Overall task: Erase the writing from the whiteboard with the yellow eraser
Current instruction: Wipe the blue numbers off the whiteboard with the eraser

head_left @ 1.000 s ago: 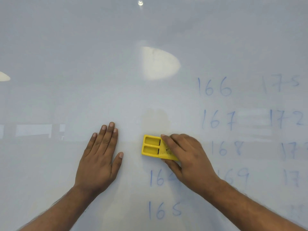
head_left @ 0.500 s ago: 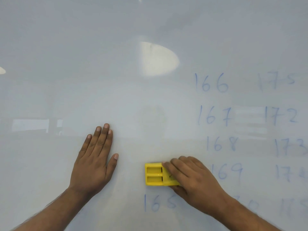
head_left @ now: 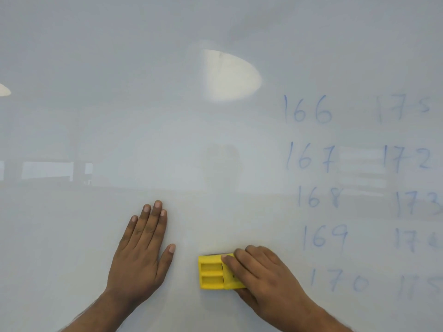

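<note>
The whiteboard (head_left: 143,116) fills the whole view. My right hand (head_left: 266,276) grips the yellow eraser (head_left: 212,271) and presses it flat against the board at the lower middle. Only the eraser's left half shows; my fingers cover the rest. My left hand (head_left: 141,250) lies flat on the board to the left of the eraser, fingers together and pointing up, holding nothing. Blue handwritten numbers (head_left: 309,156) from 166 to 170 run down the right side. A second, fainter column (head_left: 407,159) of numbers in the 170s stands further right.
Reflections of a round ceiling light (head_left: 230,75) and of windows (head_left: 48,170) show on the glossy board. The left and upper parts of the board carry no writing.
My right hand has slid the eraser downward. The numbers 164 and 165 that stood below it are gone. My left hand stays flat on the board.
</note>
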